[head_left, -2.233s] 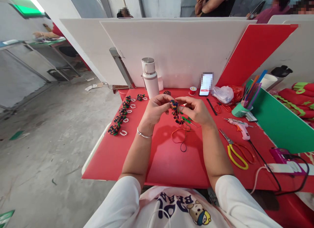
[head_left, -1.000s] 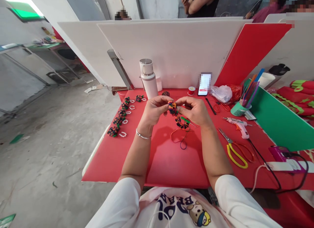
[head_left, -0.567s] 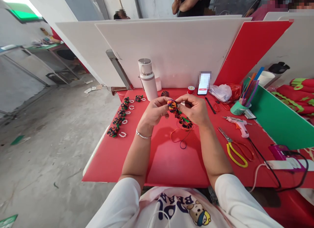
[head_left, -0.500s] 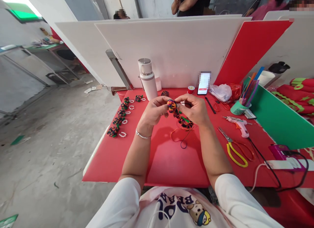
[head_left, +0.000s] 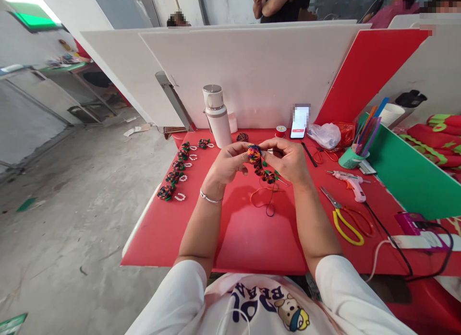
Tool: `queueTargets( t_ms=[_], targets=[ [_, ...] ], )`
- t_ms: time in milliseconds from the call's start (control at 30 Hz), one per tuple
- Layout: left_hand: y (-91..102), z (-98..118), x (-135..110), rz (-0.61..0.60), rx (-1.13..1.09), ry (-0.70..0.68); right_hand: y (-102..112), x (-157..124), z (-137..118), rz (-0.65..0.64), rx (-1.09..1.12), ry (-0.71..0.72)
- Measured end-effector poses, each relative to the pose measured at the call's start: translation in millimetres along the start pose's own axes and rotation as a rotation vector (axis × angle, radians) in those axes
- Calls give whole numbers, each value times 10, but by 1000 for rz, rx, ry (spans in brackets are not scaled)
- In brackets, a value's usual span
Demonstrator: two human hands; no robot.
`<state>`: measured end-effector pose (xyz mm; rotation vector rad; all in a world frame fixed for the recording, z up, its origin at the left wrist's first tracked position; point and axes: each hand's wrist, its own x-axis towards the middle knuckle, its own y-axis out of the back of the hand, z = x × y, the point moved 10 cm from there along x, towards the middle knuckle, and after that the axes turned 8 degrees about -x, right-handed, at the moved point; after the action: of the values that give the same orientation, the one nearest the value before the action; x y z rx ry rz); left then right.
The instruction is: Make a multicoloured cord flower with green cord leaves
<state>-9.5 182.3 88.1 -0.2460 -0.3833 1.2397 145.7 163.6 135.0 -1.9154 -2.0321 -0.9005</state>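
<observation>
Between my two hands is a curled crochet strip (head_left: pixel 254 154) of orange, dark and multicoloured yarn, its ruffled tail hanging down to the right. My left hand (head_left: pixel 232 161) pinches the rolled end from the left. My right hand (head_left: pixel 284 157) closes on the strip's right side; its fingertips are partly hidden. A thin loose yarn end (head_left: pixel 270 211) loops on the red table below. To the left lie several finished-looking crochet roses (head_left: pixel 165 193) with green leaves, each beside a small curve of white beads (head_left: pixel 180 197).
A white thermos (head_left: pixel 218 124), a yarn ball (head_left: pixel 242 137), a red thread spool (head_left: pixel 281 131) and a lit phone (head_left: pixel 299 121) stand behind my hands. Scissors (head_left: pixel 340 215), a pink glue gun (head_left: pixel 355 184) with its cord and a green pen cup (head_left: pixel 351 157) are at the right.
The rolled end of the crochet strip has turned and shifted slightly right between my fingers. Its hanging tail has swung a little left. Both hands keep their pinch.
</observation>
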Motion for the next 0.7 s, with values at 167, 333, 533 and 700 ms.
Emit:
queueTargets(
  t_ms=[167,333,533,700],
  targets=[
    [11,65,5,18,-25,-53,-60,16,45,-70,61,-20],
    [11,104,-3,16,18,-86,-120,23,125,-149,124,-90],
    [7,74,-3,7,16,-58,-113,12,114,-105,143,-89],
    [18,15,-1,12,52,-12,-55,15,81,-43,92,-67]
  ],
)
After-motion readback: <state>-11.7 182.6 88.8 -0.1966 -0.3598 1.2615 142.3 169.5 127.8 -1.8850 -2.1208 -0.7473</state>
